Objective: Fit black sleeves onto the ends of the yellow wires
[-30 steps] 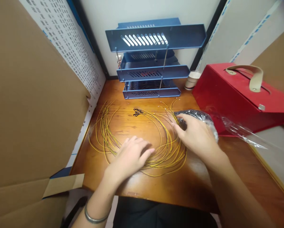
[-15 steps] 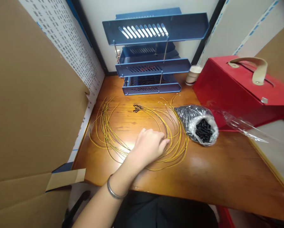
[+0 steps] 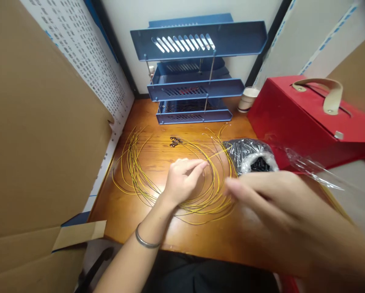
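Several thin yellow wires lie in loose loops on the wooden desk; some end in small black terminals. My left hand rests over the loops and pinches one yellow wire between thumb and fingers, lifting it toward the right. My right hand hovers close to the camera, blurred, fingers stretched leftward over the wires, holding nothing that I can see. Behind it sits a clear plastic bag of small black screws.
A blue three-tier letter tray stands at the desk's back. A paper cup is beside it. A red box with a tan handle fills the right. Cardboard panels wall the left side.
My left hand has closed on one wire and raised it. My right hand, out of view half a second ago, has come back in over the wires from the right.
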### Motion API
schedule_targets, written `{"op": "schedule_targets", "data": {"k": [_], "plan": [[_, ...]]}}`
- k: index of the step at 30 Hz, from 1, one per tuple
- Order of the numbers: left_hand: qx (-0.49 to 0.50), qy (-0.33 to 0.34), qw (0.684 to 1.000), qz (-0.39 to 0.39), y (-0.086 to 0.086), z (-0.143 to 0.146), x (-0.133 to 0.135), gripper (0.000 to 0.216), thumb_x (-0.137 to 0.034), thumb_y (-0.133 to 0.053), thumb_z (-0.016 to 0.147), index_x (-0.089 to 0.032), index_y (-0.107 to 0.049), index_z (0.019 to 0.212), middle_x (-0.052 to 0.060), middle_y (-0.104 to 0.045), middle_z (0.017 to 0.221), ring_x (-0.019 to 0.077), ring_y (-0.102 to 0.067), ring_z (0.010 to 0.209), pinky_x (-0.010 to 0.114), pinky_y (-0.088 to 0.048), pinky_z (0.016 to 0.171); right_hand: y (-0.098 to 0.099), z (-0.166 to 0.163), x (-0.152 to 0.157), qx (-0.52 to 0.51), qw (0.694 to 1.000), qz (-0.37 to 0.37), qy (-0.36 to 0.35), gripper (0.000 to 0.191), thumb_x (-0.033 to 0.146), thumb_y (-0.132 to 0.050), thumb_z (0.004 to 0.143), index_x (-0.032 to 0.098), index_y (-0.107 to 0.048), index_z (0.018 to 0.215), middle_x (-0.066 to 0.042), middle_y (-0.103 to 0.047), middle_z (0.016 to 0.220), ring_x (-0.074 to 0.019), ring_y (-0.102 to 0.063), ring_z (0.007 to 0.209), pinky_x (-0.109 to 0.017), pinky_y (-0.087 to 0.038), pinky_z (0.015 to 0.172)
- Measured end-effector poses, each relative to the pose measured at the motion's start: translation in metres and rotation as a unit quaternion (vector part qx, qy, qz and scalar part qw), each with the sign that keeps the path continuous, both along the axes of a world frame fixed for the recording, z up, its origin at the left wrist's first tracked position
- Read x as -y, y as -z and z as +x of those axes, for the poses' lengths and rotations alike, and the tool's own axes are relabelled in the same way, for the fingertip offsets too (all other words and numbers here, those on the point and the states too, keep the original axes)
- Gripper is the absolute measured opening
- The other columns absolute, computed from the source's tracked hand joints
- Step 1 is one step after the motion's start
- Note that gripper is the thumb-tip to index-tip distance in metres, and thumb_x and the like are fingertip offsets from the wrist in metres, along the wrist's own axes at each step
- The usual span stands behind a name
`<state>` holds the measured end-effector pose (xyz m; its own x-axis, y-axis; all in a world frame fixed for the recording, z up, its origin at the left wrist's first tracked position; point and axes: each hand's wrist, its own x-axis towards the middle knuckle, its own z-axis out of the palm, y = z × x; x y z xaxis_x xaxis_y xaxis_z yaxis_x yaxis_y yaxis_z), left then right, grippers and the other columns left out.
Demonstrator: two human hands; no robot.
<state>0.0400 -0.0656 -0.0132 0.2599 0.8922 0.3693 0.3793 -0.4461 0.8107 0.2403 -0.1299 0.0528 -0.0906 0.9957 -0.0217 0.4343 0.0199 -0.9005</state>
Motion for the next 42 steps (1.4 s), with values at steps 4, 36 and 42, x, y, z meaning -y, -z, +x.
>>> {"op": "schedule_targets", "data": {"k": [4,36,42], "plan": [[0.12,-0.008,0.989,-0.083,-0.001,-0.001,0.001,0.032,-0.041,-0.057,0.096,-0.017,-0.075,0.085,0.001,-0.07,0.064,0.0128,-0.064,0.063,0.026,-0.05,0.071,0.014,-0.011,-0.038,-0.074,0.994,-0.085,-0.005,0.059,0.069,-0.049,0.091,0.016,-0.073,0.102,-0.002,-0.062,0.053,-0.0125,-0.045,0.038,-0.028,-0.038,0.042],[-0.357,0.008,0.929,-0.094,-0.011,-0.014,-0.07,0.03,-0.045,-0.056,0.092,-0.02,-0.07,0.084,0.009,-0.075,0.089,0.0258,-0.067,0.082,0.036,-0.048,0.075,0.055,0.0,-0.1,0.345,0.903,-0.015,0.254,0.038,0.041,-0.044,0.096,0.019,-0.076,0.092,-0.017,-0.076,0.086,-0.0342,-0.071,0.088,-0.039,-0.047,0.074],[-0.359,0.046,0.932,-0.028,0.007,-0.014,-0.059,0.024,-0.037,-0.057,0.094,-0.018,-0.069,0.102,0.01,-0.069,0.107,0.0256,-0.061,0.102,0.038,-0.048,0.091,0.046,0.002,-0.089,0.441,0.886,-0.074,0.124,0.045,0.049,-0.058,0.089,0.016,-0.069,0.117,-0.02,-0.074,0.1,-0.0407,-0.07,0.096,-0.044,-0.048,0.074]]}}
